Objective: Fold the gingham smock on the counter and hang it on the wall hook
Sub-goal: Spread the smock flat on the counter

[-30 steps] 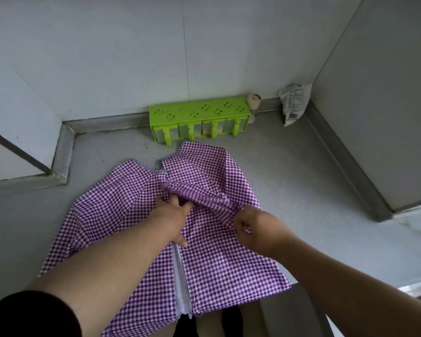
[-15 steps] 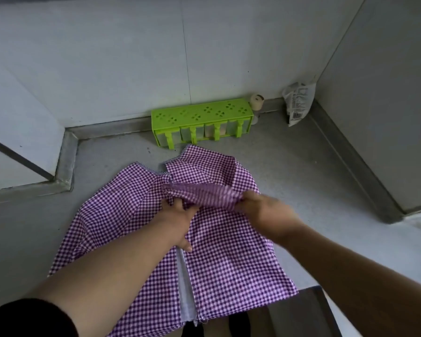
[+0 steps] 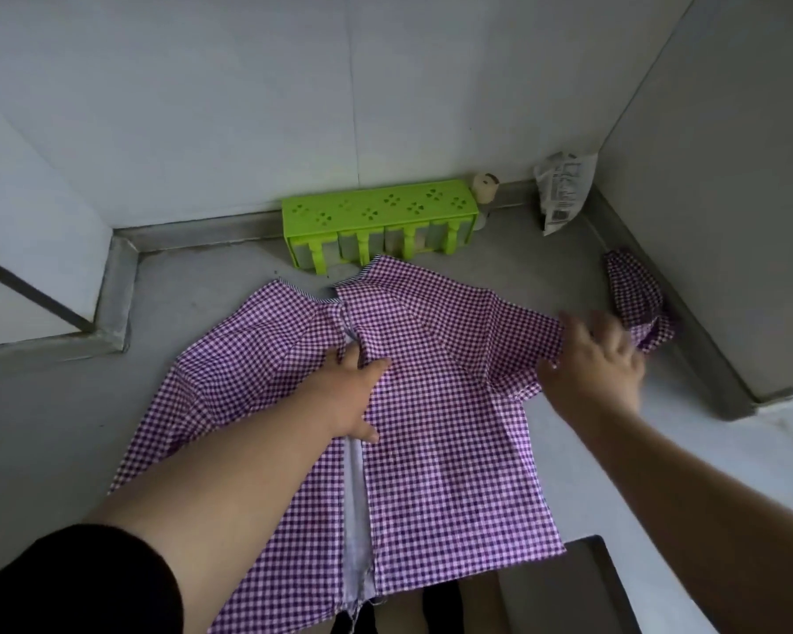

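A purple and white gingham smock (image 3: 440, 404) lies spread flat on the grey counter (image 3: 500, 249), its hem hanging over the front edge. My left hand (image 3: 355, 395) presses flat on the cloth near the centre opening. My right hand (image 3: 594, 359) is blurred over the right sleeve, which stretches out to the right wall; its cuff (image 3: 637, 299) lies bunched there. Whether the right fingers grip the sleeve does not show. No wall hook is in view.
A lime green rack (image 3: 378, 221) stands against the back wall just beyond the collar. A small roll (image 3: 486, 187) and a white packet (image 3: 564, 189) sit in the back right corner. Walls close in at the back and right.
The right sleeve, folded across the chest a second ago, has been pulled out to the right by my right hand. My left hand stayed pressing near the centre.
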`<state>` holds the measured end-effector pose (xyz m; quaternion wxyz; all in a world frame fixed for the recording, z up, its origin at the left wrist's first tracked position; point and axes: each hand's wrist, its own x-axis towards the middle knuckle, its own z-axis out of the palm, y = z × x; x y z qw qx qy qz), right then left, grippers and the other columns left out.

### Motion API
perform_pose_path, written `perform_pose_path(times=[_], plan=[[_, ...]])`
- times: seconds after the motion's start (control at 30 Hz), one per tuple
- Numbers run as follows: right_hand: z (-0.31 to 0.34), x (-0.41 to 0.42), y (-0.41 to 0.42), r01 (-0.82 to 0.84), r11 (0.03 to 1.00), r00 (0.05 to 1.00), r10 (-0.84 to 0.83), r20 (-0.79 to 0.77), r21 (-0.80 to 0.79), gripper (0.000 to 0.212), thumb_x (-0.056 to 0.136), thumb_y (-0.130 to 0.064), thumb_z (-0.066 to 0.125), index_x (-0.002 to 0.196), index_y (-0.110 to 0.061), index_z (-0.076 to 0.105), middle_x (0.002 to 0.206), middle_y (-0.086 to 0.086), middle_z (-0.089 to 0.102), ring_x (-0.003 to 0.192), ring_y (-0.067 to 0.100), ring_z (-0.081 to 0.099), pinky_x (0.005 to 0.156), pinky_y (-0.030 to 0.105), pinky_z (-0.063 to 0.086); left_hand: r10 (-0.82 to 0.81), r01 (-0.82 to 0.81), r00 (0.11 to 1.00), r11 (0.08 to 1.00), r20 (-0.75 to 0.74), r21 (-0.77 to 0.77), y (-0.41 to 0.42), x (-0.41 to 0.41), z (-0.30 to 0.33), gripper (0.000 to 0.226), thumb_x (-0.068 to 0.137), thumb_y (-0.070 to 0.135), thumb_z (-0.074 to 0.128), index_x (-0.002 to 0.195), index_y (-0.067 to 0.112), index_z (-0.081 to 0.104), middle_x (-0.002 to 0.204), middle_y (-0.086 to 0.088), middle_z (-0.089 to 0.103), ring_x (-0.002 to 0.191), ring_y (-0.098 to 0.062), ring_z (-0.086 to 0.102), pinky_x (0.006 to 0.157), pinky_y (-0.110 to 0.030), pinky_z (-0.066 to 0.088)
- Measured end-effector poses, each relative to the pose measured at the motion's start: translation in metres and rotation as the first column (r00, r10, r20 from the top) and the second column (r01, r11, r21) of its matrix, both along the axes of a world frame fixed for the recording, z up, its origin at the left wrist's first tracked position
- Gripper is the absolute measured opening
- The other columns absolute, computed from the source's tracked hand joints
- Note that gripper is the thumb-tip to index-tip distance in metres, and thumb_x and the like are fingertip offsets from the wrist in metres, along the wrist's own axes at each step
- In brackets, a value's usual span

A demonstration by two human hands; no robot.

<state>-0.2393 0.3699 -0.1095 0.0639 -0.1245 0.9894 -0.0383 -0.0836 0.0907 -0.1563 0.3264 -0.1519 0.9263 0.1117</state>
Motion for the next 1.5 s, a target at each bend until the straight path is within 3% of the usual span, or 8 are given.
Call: perform_pose_path(times=[0.17, 0.5, 0.8, 0.93, 1.03, 1.17, 1.3, 1.5], plan=[[-0.015, 0.081, -0.084, -0.607, 0.789, 0.768, 0.613, 0.183, -0.097, 0.072, 0.094, -0.035, 0.054, 0.156, -0.041, 0.017, 0.166, -0.002, 0.023, 0.15, 0.026, 0.027, 0.117, 0.053, 0.032, 0.0, 0.025, 0.986, 0.989, -0.167, 0.145, -0.017, 0.024, 0.011, 0.102, 0.091, 0.053, 0.074, 0.167, 0.032, 0.008, 0.177, 0.003, 0.005, 0.162, -0.023, 0.014, 0.129, -0.046, 0.026], [-0.053, 0.151, -0.19, -0.626, 0.777, 0.714, 0.539, 0.446, 0.064, 0.099, 0.083, -0.081, 0.049, 0.16, -0.04, 0.002, 0.169, 0.018, -0.007, 0.153, 0.048, 0.004, 0.107, 0.064, 0.039, 0.212, -0.248, 0.865, 0.968, -0.454, -0.022, -0.088, 0.13, 0.028, 0.045, 0.101, 0.042, 0.059, 0.144, 0.026, 0.058, 0.153, 0.005, 0.052, 0.138, -0.018, 0.049, 0.117, -0.037, 0.039], [-0.047, 0.15, -0.205, -0.692, 0.698, 0.682, 0.547, 0.485, 0.185, 0.121, 0.073, -0.085, 0.06, 0.159, -0.038, -0.01, 0.168, 0.02, -0.015, 0.152, 0.053, -0.001, 0.106, 0.065, 0.042, 0.954, -0.935, 0.278, 0.295, -0.11, 0.196, -0.136, 0.21, -0.004, 0.103, 0.085, 0.086, 0.035, 0.155, 0.012, 0.045, 0.159, -0.022, 0.043, 0.146, -0.041, 0.041, 0.12, -0.051, 0.032], [-0.045, 0.149, -0.206, -0.696, 0.691, 0.679, 0.545, 0.492, 0.195, 0.123, 0.072, -0.085, 0.062, 0.159, -0.038, -0.011, 0.168, 0.019, -0.014, 0.153, 0.052, 0.0, 0.109, 0.064, 0.04, 0.921, -0.913, 0.389, 0.386, 0.0, 0.128, -0.139, 0.227, -0.008, 0.107, 0.057, 0.094, 0.058, 0.137, 0.025, 0.061, 0.137, -0.01, 0.064, 0.123, -0.032, 0.062, 0.108, -0.05, 0.05], [-0.046, 0.149, -0.207, -0.7, 0.685, 0.677, 0.547, 0.493, 0.202, 0.124, 0.072, -0.085, 0.061, 0.159, -0.039, -0.013, 0.168, 0.019, -0.015, 0.153, 0.052, -0.001, 0.111, 0.064, 0.039, 0.857, -0.863, 0.499, 0.477, 0.127, 0.17, -0.122, 0.226, 0.015, 0.054, 0.081, 0.071, 0.064, 0.109, 0.025, 0.075, 0.111, -0.003, 0.074, 0.099, -0.021, 0.071, 0.091, -0.036, 0.056], [-0.048, 0.149, -0.207, -0.698, 0.684, 0.68, 0.542, 0.494, 0.21, 0.125, 0.071, -0.086, 0.062, 0.159, -0.039, -0.014, 0.168, 0.019, -0.016, 0.153, 0.052, -0.002, 0.112, 0.064, 0.037, 0.78, -0.77, 0.62, 0.587, 0.079, 0.251, -0.107, 0.217, 0.009, 0.041, 0.114, 0.035, 0.041, 0.144, 0.016, 0.061, 0.145, -0.009, 0.061, 0.127, -0.024, 0.06, 0.096, -0.022, 0.042], [-0.048, 0.148, -0.207, -0.701, 0.68, 0.677, 0.542, 0.498, 0.214, 0.125, 0.071, -0.087, 0.06, 0.159, -0.039, -0.014, 0.168, 0.019, -0.016, 0.153, 0.052, -0.003, 0.113, 0.063, 0.037, 0.773, -0.744, 0.632, 0.583, 0.06, 0.325, -0.128, 0.212, 0.03, 0.054, 0.111, 0.051, 0.037, 0.152, 0.02, 0.05, 0.152, -0.006, 0.057, 0.13, -0.026, 0.059, 0.112, -0.035, 0.043], [-0.047, 0.148, -0.208, -0.703, 0.678, 0.674, 0.539, 0.505, 0.215, 0.125, 0.071, -0.086, 0.061, 0.159, -0.039, -0.015, 0.168, 0.019, -0.016, 0.153, 0.051, -0.004, 0.114, 0.063, 0.036, 0.642, -0.74, 0.648, 0.658, -0.41, -0.14, -0.198, 0.213, 0.094, 0.036, 0.105, 0.04, 0.056, 0.131, 0.015, 0.057, 0.113, -0.008, 0.065, 0.098, -0.027, 0.063, 0.082, -0.04, 0.05]])
